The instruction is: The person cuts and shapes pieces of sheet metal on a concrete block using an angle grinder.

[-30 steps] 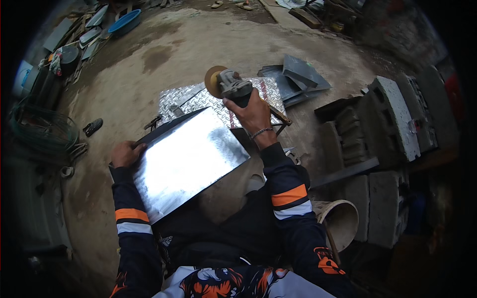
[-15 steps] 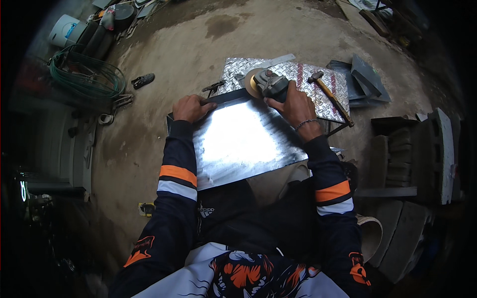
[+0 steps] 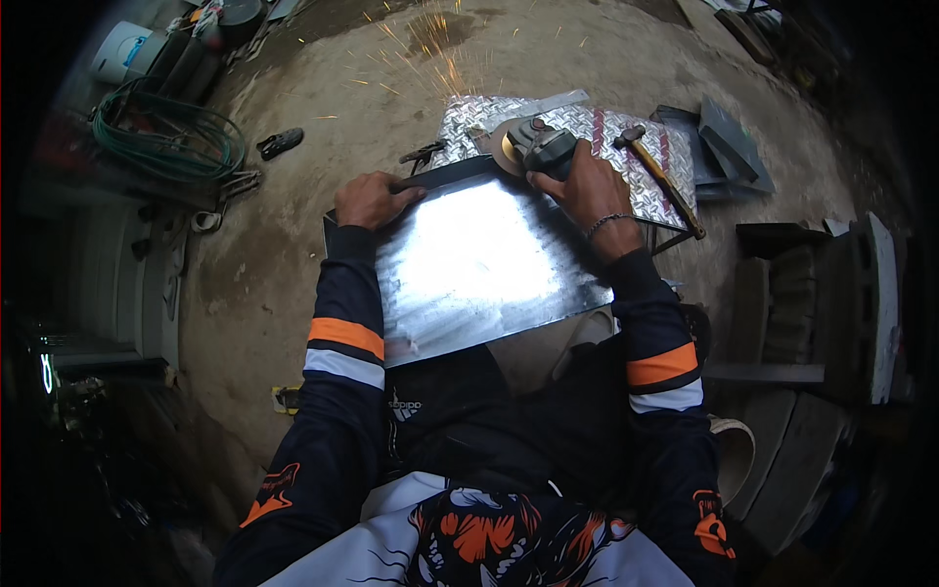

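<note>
An angle grinder (image 3: 544,149) with a round disc is gripped in my right hand (image 3: 599,196). Its disc meets the far edge of a shiny sheet metal piece (image 3: 469,264), and orange sparks (image 3: 445,54) fly off ahead. My left hand (image 3: 370,201) pinches the sheet's far left corner, thumb lying on top along the folded dark rim. The sheet slopes over my lap, its near edge close to my thighs. Under its far side lies a diamond-patterned metal plate (image 3: 469,122), where a hammer (image 3: 661,181) and a flat metal strip (image 3: 548,104) rest.
Bent grey metal pieces (image 3: 729,147) lie beyond the plate on the right. Concrete blocks (image 3: 782,303) stand at my right. On the left are a coiled green hose (image 3: 166,132), a black shoe (image 3: 281,144), a white bucket (image 3: 119,51) and a yellow tape measure (image 3: 286,399) on the floor.
Sparks now spray forward from the grinder's disc; none showed before. The view has shifted slightly, while both hands keep their holds on the sheet and the grinder.
</note>
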### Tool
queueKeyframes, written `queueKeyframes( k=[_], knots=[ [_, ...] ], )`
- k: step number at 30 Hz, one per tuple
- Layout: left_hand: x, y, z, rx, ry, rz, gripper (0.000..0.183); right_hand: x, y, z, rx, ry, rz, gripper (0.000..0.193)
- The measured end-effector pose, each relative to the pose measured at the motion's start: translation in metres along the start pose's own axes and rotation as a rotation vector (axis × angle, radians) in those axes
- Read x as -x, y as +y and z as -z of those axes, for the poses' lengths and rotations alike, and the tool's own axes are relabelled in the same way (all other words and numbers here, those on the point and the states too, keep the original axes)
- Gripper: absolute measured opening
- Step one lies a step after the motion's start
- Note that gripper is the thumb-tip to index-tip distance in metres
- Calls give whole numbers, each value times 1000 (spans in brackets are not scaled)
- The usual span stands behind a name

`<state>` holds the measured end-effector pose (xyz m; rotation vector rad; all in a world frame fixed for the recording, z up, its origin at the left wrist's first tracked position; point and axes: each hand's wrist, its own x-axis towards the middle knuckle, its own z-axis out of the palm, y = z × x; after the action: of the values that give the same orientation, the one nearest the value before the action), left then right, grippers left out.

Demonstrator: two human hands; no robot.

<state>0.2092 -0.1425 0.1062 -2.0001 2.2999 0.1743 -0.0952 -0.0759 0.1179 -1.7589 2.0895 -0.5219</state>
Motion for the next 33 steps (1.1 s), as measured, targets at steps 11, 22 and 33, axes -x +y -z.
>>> queueKeyframes(
  k=[11, 22, 33],
  knots=[
    [-4, 0, -4, -8, 0, 23, 59, -1, 12, 12, 30, 27, -108, 69],
    [-6, 1, -3, 10, -29, 32, 57, -7, 39, 16, 52, 66, -165, 77],
    [-1, 8, 3, 52, -8, -7, 54, -15, 63, 20, 47, 91, -209, 79]
  ],
)
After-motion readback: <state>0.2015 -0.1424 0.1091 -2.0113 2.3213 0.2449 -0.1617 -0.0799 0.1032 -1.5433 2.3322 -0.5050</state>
